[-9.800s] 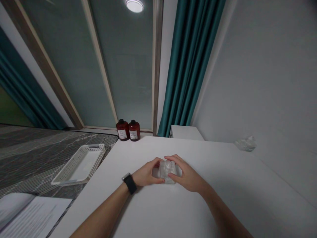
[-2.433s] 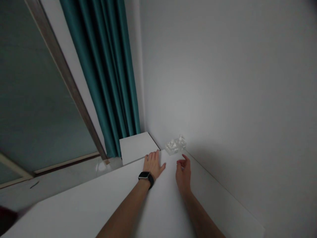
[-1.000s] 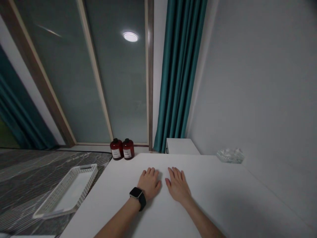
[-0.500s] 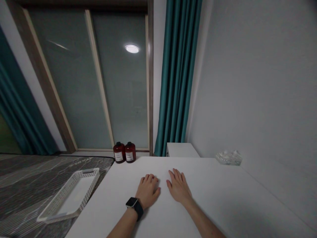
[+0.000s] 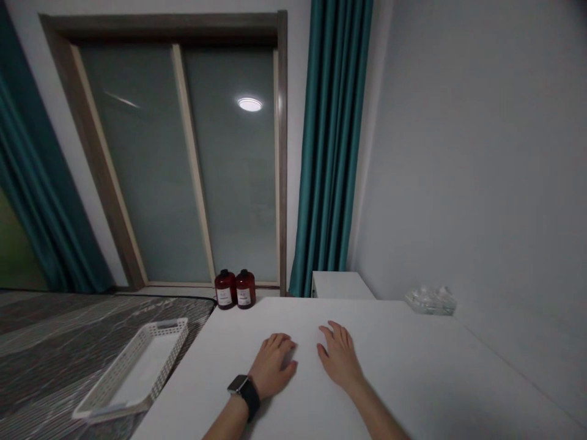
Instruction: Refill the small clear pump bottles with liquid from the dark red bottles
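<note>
Palm down at the white table (image 5: pixel 302 400), my left hand (image 5: pixel 273 365) has its fingers loosely bent, thumb apart, and holds nothing. A black smartwatch (image 5: pixel 245 391) is strapped round that wrist. To the right of it, my right hand (image 5: pixel 340 357) is over the tabletop with fingers spread and a little curled, also holding nothing. A gap of bare tabletop separates the two hands. Two dark red bottles (image 5: pixel 225 289) with black caps and white labels stand side by side at the table's far left corner, beyond my left hand.
A white perforated basket (image 5: pixel 132 373) lies left of the table on a grey patterned surface (image 5: pixel 55 354). A clear plastic-looking box or pack (image 5: pixel 431 300) sits at the far right by the wall. Behind stand a white cabinet (image 5: pixel 343 285), a teal curtain (image 5: pixel 328 153) and sliding glass doors (image 5: pixel 233 183).
The view has tilted up slightly, so the scene sits lower. My hands have moved a little apart, and the right fingers are more curled.
</note>
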A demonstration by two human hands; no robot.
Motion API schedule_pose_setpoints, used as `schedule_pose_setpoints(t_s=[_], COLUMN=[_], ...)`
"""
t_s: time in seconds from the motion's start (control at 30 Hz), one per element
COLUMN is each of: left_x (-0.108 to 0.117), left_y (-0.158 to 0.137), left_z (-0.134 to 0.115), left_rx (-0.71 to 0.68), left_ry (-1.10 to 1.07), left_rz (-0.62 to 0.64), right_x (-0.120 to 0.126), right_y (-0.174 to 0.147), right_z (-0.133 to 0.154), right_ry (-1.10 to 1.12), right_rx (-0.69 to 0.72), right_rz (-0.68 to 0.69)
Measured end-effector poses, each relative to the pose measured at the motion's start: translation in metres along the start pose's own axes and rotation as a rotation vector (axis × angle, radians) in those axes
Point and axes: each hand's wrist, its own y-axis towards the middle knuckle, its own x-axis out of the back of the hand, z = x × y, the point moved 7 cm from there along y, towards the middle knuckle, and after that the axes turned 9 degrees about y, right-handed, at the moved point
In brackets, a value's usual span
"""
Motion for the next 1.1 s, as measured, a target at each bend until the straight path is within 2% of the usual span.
schedule_pose_setpoints(t_s=[0.13, 0.33, 0.53, 0.87, 1.1], left_x=[0.001, 0.004, 0.004, 0.002, -0.004], left_y=[0.0, 0.0, -0.001, -0.003, -0.004], left_z=[0.0, -0.002, -0.005, -0.011, -0.019], left_rx=[-0.004, 0.003, -0.01, -0.042, -0.031], left_ry=[0.002, -0.011, -0.047, 0.023, 0.078], left_rz=[-0.001, -0.003, -0.011, 0.026, -0.008], right_x=[0.004, 0.004, 0.001, 0.006, 0.009], right_y=[-0.006, -0.015, -0.017, -0.019, -0.019], right_z=[0.002, 0.022, 0.03, 0.033, 0.03], right_ry=[0.101, 0.23, 0.264, 0.244, 0.305], right_rx=[0.039, 0.081, 0.101, 0.114, 0.112], right_rz=[0.007, 0.087, 0.182, 0.228, 0.25])
